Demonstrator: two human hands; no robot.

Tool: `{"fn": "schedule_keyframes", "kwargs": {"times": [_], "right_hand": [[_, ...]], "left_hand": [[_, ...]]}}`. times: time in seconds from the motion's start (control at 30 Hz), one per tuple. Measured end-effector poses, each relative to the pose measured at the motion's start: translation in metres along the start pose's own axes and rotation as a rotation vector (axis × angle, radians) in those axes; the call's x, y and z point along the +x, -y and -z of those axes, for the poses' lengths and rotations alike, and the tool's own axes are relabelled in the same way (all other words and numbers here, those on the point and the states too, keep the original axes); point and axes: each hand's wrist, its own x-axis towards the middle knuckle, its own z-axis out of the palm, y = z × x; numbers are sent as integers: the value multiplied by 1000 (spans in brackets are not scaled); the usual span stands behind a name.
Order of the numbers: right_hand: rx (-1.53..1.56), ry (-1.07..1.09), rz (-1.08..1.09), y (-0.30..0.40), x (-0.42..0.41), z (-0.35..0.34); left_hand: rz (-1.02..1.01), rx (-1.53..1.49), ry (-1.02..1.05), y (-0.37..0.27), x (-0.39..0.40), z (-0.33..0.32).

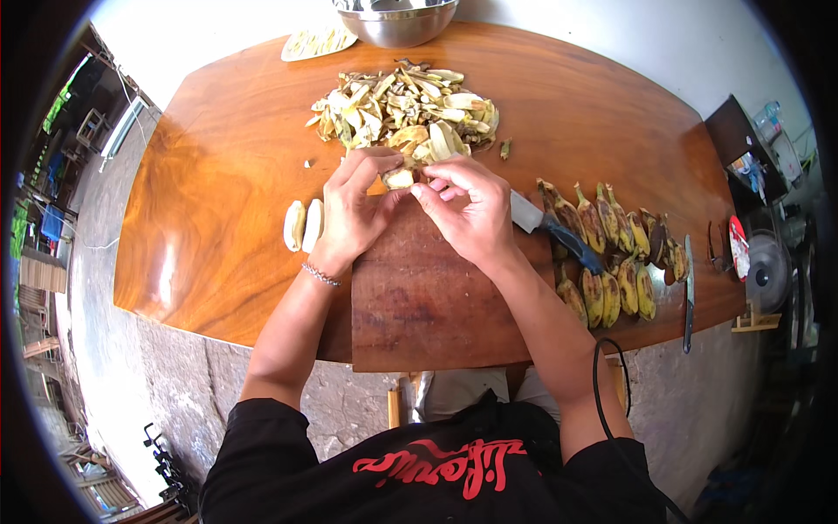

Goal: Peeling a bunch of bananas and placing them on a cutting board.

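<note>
My left hand (353,206) grips a partly peeled banana (399,178), its pale cut end turned towards me. At the banana's right side, the thumb and fingertips of my right hand (468,206) pinch its peel. Both hands are above the far edge of a dark wooden cutting board (438,301). Just beyond them spreads a heap of banana peels (399,105). Left of my left wrist, two peeled banana pieces (294,226) lie side by side on the table. A broad-bladed knife (526,211) with a dark blue handle rests by my right wrist, its blade partly hidden.
Several unpeeled bananas (591,226) lie in rows at the right, beside a long knife (688,295) near the edge of the wooden table (209,196). At the back stand a steel bowl (399,27) and a plate of pale pieces (317,43). A black cable (597,386) hangs by my right arm.
</note>
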Motion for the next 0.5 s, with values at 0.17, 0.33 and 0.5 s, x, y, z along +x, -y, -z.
{"fn": "schedule_keyframes", "kwargs": {"times": [0.17, 0.33, 0.5], "right_hand": [[19, 9, -50, 2, -2, -5], [-22, 14, -17, -5, -2, -3], [-49, 25, -1, -3, -2, -2]], "left_hand": [[-45, 102, -16, 6, -2, 3], [-99, 123, -26, 4, 1, 2], [-117, 140, -32, 4, 1, 2]]}}
